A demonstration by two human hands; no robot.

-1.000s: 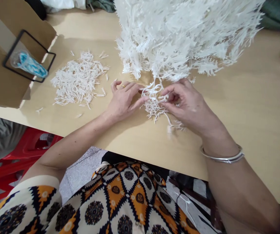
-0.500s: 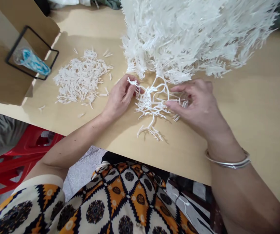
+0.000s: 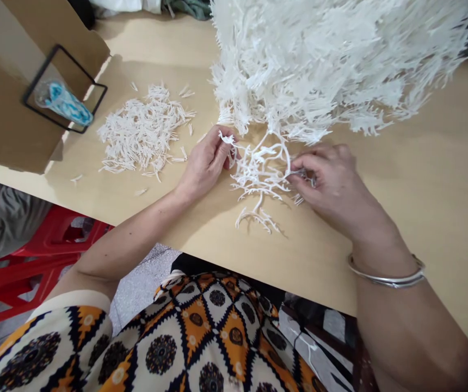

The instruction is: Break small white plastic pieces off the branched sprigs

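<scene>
A white, branching plastic sprig (image 3: 262,177) with thin forked tips lies over the table in front of me. My left hand (image 3: 203,164) is closed on its left end, thumb against the fingers, and a forked tip sticks out above the thumb. On the other side, my right hand (image 3: 334,190) pinches the sprig's right-hand branches between thumb and fingers. Part of what the right fingers hold is hidden. Just beyond both hands rises a large heap of similar white sprigs (image 3: 319,65), close to the held one.
To the left lies a pile of small white forked pieces (image 3: 138,130), with a few strays around it. A cardboard box (image 3: 9,120) stands at the far left, beside a black wire frame (image 3: 60,50) and a clear blue-and-white item (image 3: 68,106). Red stools (image 3: 22,277) are below the table edge.
My right thumb and fingers were apart around the sprig's right side and are now closed on its branches. The left hand keeps its grip. The whole view has shifted slightly.
</scene>
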